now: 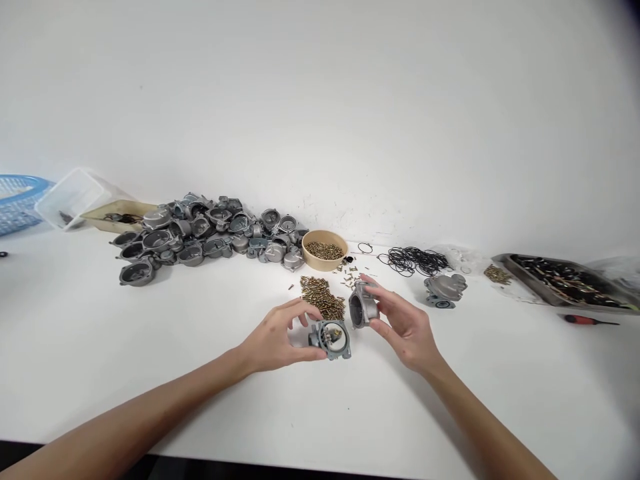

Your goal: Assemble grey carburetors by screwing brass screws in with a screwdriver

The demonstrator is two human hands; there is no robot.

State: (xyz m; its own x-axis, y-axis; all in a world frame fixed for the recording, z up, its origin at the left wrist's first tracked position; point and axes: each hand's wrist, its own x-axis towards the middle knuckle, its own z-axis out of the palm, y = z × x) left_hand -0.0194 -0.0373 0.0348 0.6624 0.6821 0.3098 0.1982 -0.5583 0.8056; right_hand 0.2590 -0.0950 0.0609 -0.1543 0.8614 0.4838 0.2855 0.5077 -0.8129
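Observation:
My left hand (285, 335) grips a grey metal carburetor body (345, 355) near the middle of the table. A white ring-shaped part and a small brass piece show in its round opening, which faces up toward me. In my right hand (407, 328) is a cup-shaped metal float bowl (369, 308), tilted with its hollow side facing left. The two parts are close together but apart. Just behind them lies a loose heap of brass-coloured screws (323, 298).
A large pile of metal bowls (190, 233) spreads at back left, beside a tan tub of screws (325, 265). Black rubber rings (415, 260), an assembled carburetor (445, 288), a metal tray (540, 288) of small parts and a red-handled screwdriver (583, 320) lie right.

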